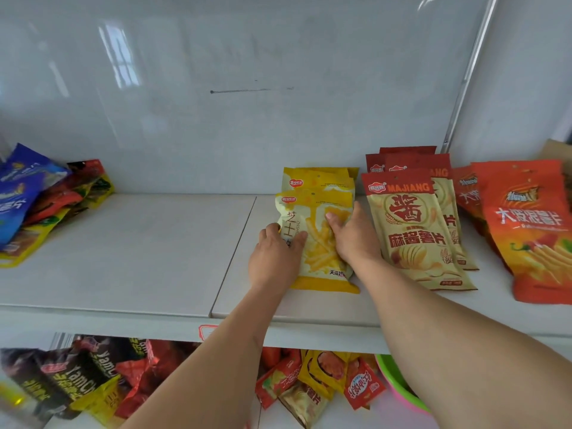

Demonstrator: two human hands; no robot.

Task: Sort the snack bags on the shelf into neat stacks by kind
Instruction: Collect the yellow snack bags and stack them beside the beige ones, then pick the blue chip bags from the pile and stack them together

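A stack of yellow cheese-fries bags (pixel 322 243) lies on the white shelf (pixel 139 252), right of its middle. My left hand (pixel 274 257) holds the top bag's left edge, thumb curled onto its face. My right hand (pixel 353 235) lies on the bag's right side with the fingers pressing down on it. To the right sits a stack of beige and red Majiang chip bags (pixel 414 230), and further right a stack of orange bags (pixel 532 230). At the shelf's far left is an unsorted heap of blue, red and yellow bags (pixel 40 199).
A glossy white back panel (pixel 247 88) closes the shelf behind. The lower shelf holds dark Yamchi bags (pixel 74 376), red and yellow snack packets (pixel 322 382) and a green and pink basin (pixel 399 385). A cardboard box corner (pixel 557 150) shows at far right.
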